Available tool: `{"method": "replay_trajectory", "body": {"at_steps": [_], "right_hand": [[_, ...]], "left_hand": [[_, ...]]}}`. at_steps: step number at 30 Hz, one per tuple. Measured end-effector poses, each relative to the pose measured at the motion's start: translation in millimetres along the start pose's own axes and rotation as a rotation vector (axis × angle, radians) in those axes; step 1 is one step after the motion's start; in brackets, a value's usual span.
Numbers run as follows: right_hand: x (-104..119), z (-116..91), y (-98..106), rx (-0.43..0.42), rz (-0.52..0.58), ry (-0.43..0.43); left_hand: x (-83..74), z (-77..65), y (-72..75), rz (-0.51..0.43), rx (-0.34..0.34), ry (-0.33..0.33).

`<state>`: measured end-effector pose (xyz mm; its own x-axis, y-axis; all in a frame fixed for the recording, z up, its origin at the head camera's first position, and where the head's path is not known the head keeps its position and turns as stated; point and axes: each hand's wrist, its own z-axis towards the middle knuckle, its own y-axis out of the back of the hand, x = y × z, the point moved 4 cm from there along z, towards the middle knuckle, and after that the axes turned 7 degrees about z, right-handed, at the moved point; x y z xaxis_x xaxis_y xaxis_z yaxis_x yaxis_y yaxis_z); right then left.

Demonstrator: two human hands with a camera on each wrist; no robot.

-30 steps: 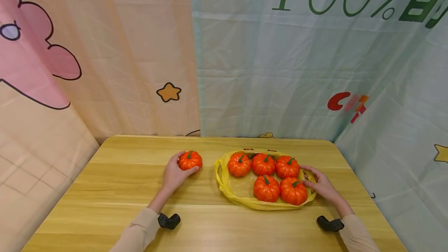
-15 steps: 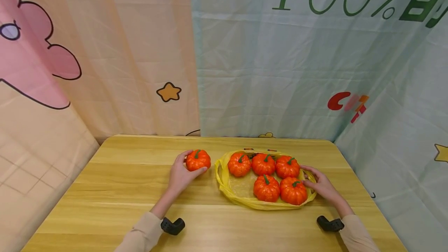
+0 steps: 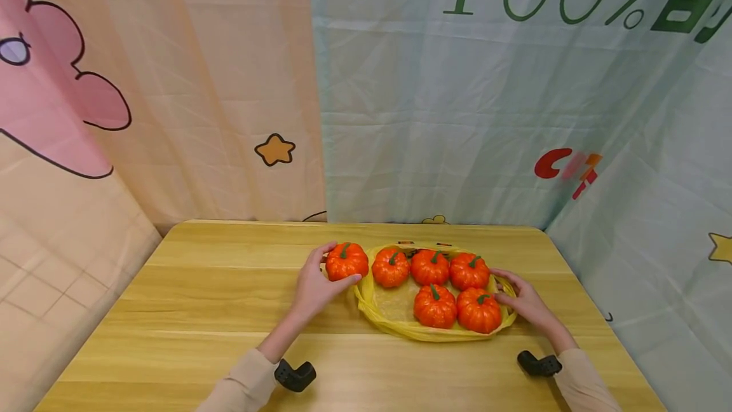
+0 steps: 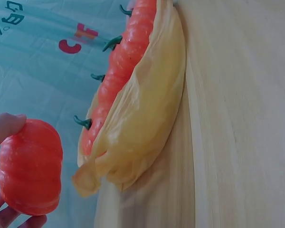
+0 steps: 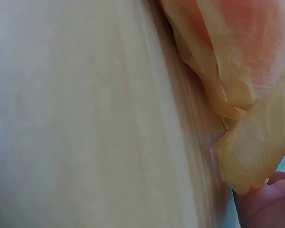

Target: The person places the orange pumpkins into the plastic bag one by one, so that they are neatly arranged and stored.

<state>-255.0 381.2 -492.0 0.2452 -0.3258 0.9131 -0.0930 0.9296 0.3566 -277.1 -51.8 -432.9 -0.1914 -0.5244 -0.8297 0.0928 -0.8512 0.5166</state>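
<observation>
My left hand (image 3: 317,285) grips a small orange-red pumpkin (image 3: 346,260) with a green stem, just off the left end of a yellow plastic bag (image 3: 394,329). The left wrist view shows this pumpkin (image 4: 31,166) held up between thumb and fingers, apart from the bag (image 4: 147,109). Several similar pumpkins (image 3: 436,307) sit inside the spread bag, in a back row and a front row. At the bag's right end, my right hand (image 3: 526,297) holds its edge; in the right wrist view the bag's loop (image 5: 256,147) lies at the fingers, partly hidden.
Everything stands on a light wooden table (image 3: 200,297). In the bag, bare yellow plastic shows at the front left, beside the front row. Printed fabric (image 3: 457,113) hangs behind the table and along its sides. Each wrist wears a black device (image 3: 295,376).
My left hand has carried its pumpkin rightward, from a spot left of the bag to the bag's left edge. The right hand and the other pumpkins have stayed in place.
</observation>
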Motion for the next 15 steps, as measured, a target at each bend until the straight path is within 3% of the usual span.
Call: {"method": "replay_trajectory", "body": {"at_steps": [15], "right_hand": [[4.2,-0.5,0.0,0.013,0.003,0.01]], "left_hand": [[-27.0,-15.4,-41.1,-0.023,0.065,-0.117]]}}
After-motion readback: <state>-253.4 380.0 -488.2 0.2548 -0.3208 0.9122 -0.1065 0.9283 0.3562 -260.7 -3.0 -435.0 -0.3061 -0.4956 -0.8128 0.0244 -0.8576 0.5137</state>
